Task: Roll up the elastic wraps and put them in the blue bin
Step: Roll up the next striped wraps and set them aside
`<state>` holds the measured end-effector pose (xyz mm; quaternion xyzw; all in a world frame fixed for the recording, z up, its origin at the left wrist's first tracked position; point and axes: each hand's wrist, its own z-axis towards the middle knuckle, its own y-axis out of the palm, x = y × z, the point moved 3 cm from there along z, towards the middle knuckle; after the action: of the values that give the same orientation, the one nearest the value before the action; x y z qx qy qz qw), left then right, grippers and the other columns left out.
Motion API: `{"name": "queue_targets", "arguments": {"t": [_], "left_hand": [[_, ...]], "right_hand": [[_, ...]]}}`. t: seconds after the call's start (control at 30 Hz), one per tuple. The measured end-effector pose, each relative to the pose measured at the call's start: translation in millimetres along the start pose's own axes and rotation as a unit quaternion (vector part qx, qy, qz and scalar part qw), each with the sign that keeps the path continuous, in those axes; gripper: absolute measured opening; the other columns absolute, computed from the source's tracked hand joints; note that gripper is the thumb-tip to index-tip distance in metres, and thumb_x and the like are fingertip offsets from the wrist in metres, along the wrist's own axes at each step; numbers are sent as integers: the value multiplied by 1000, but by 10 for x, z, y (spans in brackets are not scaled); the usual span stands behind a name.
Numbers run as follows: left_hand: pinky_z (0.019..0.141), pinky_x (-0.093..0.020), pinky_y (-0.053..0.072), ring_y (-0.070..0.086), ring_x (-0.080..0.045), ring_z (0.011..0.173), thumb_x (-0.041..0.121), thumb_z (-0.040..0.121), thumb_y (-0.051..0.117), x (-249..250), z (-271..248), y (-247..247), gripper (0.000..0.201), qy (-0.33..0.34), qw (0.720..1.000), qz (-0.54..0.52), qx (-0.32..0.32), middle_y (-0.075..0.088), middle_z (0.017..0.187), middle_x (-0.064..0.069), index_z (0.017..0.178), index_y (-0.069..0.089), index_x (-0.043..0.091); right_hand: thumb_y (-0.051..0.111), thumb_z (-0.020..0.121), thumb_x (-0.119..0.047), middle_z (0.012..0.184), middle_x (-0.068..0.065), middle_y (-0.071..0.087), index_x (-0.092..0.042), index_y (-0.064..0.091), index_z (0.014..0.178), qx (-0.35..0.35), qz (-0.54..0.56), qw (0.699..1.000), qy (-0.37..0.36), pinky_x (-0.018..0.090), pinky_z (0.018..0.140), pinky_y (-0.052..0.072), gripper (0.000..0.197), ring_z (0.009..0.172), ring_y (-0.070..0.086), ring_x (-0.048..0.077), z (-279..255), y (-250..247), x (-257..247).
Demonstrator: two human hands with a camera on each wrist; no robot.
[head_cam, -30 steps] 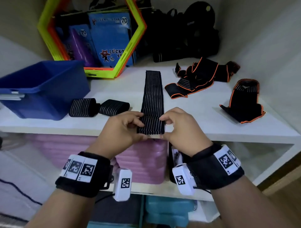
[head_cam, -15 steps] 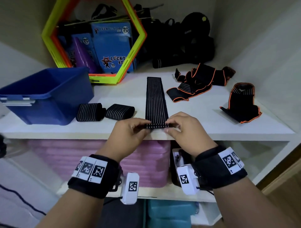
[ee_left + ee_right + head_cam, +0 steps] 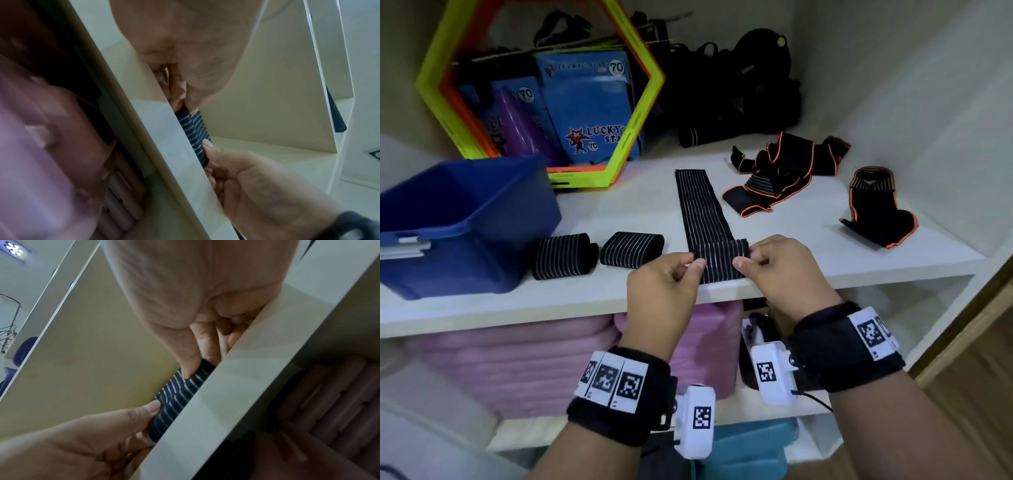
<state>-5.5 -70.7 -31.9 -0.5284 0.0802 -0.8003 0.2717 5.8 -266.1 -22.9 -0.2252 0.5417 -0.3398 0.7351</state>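
A black elastic wrap with white stripes (image 3: 700, 212) lies flat on the white shelf (image 3: 619, 291), running away from me. Its near end is folded over into a short flat roll (image 3: 720, 260) at the shelf's front edge. My left hand (image 3: 671, 277) pinches the roll's left side and my right hand (image 3: 774, 263) pinches its right side, thumbs on top. The wrist views show the roll (image 3: 194, 134) (image 3: 176, 399) held between thumbs and fingers against the shelf edge. Two rolled wraps (image 3: 565, 255) (image 3: 631, 249) lie left of my hands. The blue bin (image 3: 458, 219) stands at the far left.
Black wraps with orange trim (image 3: 780, 174) (image 3: 876, 209) lie at the right of the shelf. A yellow-green hexagon frame (image 3: 619, 147) with blue packets (image 3: 589, 106) and dark gear (image 3: 739, 92) fill the back. Pink items (image 3: 517, 363) sit on the shelf below.
The near end of the striped wrap has been turned over once more, so the roll is thicker and the flat part shorter. Both hands stayed at the shelf's front edge.
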Motion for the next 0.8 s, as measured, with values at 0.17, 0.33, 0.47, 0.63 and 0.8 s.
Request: {"name": "queue_targets", "arguments": {"t": [0.17, 0.33, 0.47, 0.63, 0.8], "left_hand": [[79, -26, 56, 66, -2, 69, 33, 86, 76, -28, 44, 27, 18, -6, 1000, -1, 7, 69, 66, 10, 97, 80, 19], [77, -22, 56, 67, 1, 72, 29, 83, 78, -30, 21, 40, 15, 30, 999, 16, 31, 73, 75, 10, 96, 78, 19], [71, -6, 48, 63, 5, 72, 21, 81, 82, -61, 53, 8, 18, 70, 997, 14, 22, 64, 99, 8, 93, 70, 25], [79, -21, 57, 62, 0, 71, 15, 87, 74, -106, 77, 33, 17, 120, 992, 32, -36, 62, 122, 13, 101, 76, 24], [81, -36, 59, 68, -9, 87, 25, 89, 62, -113, 89, 57, 18, 142, 987, 58, -52, 70, 106, 9, 97, 77, 17]], "right_hand": [[76, 82, -36, 88, 1, 69, -5, 71, 63, 22, 7, 998, 50, 23, 80, 43, 37, 92, 63, 8, 15, 31, 21], [78, 80, -37, 94, -5, 65, -7, 68, 65, 30, 15, 997, 70, 21, 77, 39, 35, 88, 63, 8, 13, 75, 26], [78, 80, -34, 92, -5, 62, -13, 66, 84, 46, 29, 997, 54, 23, 72, 41, 25, 85, 60, 8, -33, 40, -59], [73, 86, -32, 110, -12, 59, -33, 70, 107, 26, 35, 999, -14, 17, 81, 42, 21, 88, 54, -2, -68, 68, -77], [62, 94, -29, 112, -12, 61, -28, 75, 109, 3, 5, 999, -51, 27, 96, 42, 20, 108, 54, 14, -72, 125, -83]]}}
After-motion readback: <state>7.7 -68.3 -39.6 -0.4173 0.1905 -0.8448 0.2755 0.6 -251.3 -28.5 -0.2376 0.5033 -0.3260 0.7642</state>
